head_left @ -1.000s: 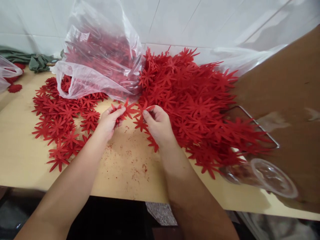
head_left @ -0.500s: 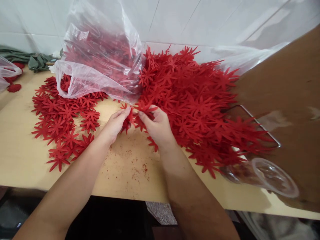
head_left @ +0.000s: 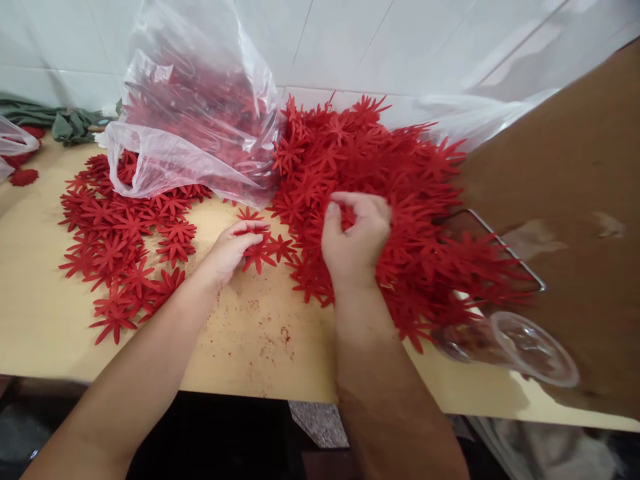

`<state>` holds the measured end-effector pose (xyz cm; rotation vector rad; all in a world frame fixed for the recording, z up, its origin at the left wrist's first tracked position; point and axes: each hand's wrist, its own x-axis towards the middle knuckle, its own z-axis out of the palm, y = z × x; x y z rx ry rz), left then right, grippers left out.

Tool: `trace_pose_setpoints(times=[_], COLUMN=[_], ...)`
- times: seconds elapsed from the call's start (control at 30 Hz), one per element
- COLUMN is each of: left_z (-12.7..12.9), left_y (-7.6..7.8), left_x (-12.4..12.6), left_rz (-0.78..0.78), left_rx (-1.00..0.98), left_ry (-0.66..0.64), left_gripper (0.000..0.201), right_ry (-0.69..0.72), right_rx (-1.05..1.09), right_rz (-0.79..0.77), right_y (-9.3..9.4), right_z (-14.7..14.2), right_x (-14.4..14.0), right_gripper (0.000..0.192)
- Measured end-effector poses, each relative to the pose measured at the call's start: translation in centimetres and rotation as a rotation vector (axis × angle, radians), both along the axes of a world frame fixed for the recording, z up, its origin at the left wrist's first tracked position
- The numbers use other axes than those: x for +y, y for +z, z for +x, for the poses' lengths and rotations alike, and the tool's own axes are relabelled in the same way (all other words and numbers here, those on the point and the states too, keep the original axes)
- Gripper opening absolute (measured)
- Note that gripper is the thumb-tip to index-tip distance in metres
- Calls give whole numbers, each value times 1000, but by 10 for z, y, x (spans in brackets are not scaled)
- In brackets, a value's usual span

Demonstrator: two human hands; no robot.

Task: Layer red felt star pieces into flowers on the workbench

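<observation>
My left hand (head_left: 234, 252) is loosely closed over a red fabric flower (head_left: 260, 256) just above the table; more red shows between its thumb and fingers. Another flower (head_left: 281, 247) lies close to its right. Over the large pile of red flowers (head_left: 320, 157), my right hand (head_left: 356, 230) is raised with fingers curled and the thumb near the index finger. Whatever it grips, if anything, I cannot make out. A second, flatter group of flowers (head_left: 113, 252) spreads on the table to the left.
A clear plastic bag (head_left: 200, 93) of red pieces stands at the back against the tiled wall. On the right are a brown cardboard sheet (head_left: 575, 200), a metal wire frame (head_left: 505, 247) and a tipped clear plastic cup (head_left: 535, 350). Red crumbs dot the table (head_left: 240, 360).
My hands have come apart. The right has moved right, over the pile, while the left stays near its place with its fingers loosened. Flowers now show to the right of my left hand.
</observation>
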<state>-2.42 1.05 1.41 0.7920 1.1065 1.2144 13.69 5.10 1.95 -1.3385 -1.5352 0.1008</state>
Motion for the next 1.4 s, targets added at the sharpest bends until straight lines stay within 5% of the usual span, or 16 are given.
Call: trace_pose_setpoints(times=[0.17,0.4,0.8,1.07,1.4], left_z=[0,-2,-4,0,2], left_y=[-2,-2,-2,0,2], left_x=[3,5,4,2,2], left_rz=[93,134,73,171,174], left_rx=[50,-9,19,71,61], left_ry=[69,199,237,65,94], left_gripper=[21,18,27,20,16], right_ry=[562,776,694,589,654], right_rx=[231,408,452,463,640], right_rz=[-342,-595,-496,-459,-445], right_y=[-4,-14,-17,-9,-16], right_z=[-39,-47,-45,-43,-46], right_x=[-19,-18,-13,-17,-12], right_gripper=[20,28,23,31,29])
